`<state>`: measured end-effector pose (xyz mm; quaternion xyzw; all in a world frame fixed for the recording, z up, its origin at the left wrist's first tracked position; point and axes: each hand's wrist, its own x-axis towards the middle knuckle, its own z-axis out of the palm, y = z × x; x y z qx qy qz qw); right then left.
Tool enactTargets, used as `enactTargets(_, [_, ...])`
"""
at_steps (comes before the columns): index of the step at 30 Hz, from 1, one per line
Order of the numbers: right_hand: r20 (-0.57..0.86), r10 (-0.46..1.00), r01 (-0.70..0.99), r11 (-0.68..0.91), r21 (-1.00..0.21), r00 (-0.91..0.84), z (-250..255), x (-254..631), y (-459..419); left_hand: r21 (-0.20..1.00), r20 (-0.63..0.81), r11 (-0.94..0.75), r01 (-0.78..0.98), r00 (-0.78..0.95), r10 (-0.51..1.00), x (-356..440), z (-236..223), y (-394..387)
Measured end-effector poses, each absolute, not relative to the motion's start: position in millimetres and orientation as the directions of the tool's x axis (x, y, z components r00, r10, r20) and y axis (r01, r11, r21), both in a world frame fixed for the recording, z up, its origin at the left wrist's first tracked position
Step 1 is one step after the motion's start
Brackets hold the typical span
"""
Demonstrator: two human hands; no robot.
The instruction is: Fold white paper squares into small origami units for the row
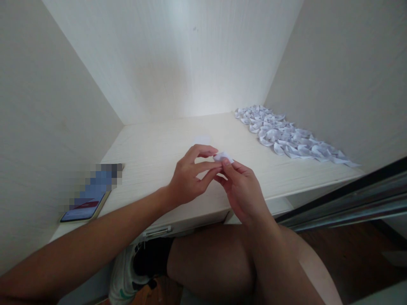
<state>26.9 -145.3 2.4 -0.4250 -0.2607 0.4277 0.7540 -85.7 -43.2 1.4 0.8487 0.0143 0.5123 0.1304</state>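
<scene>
The small folded white paper (222, 157), pinched by fingers of the right hand (246, 191), could be crushed by excess pressure, the grip of the curled left hand (187, 174) being unclear.

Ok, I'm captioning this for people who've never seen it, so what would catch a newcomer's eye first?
Probably the crowd of folded papers spread along the right side of the white desk. Next, the small white paper at the fingertips of the left hand and right hand, near the middle. Then the phone at the desk's left edge, its screen lit and partly pixelated.
</scene>
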Motion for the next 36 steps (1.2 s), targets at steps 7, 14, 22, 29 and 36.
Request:
enactTargets(7, [0.102, 0.815, -0.196, 0.256, -0.947, 0.571, -1, 31, -145, 0.814, 0.576, -0.505, -0.286, 0.511, 0.638, -81, -5, -40])
enactTargets(14, [0.232, 0.824, -0.041, 0.294, -0.955, 0.516, -5, 39, -144, 0.854, 0.508, -0.457, -0.248, 0.583, 0.633, -82, 4, -46])
enactTargets(22, [0.285, 0.839, -0.056, 0.349, -0.936, 0.463, -8, 39, -145, 0.639, 0.722, -0.728, -0.25, 0.522, 0.454, -86, 5, -52])
enactTargets(29, [0.301, 0.854, -0.073, 0.363, -0.929, 0.423, -6, 42, -146, 0.594, 0.776, -0.734, -0.331, 0.476, 0.414, -88, 4, -55])
enactTargets(36, [0.3, 0.88, -0.094, 0.356, -0.93, 0.368, -5, 42, -147, 0.511, 0.83, -0.802, -0.311, 0.424, 0.364, -90, 6, -57])
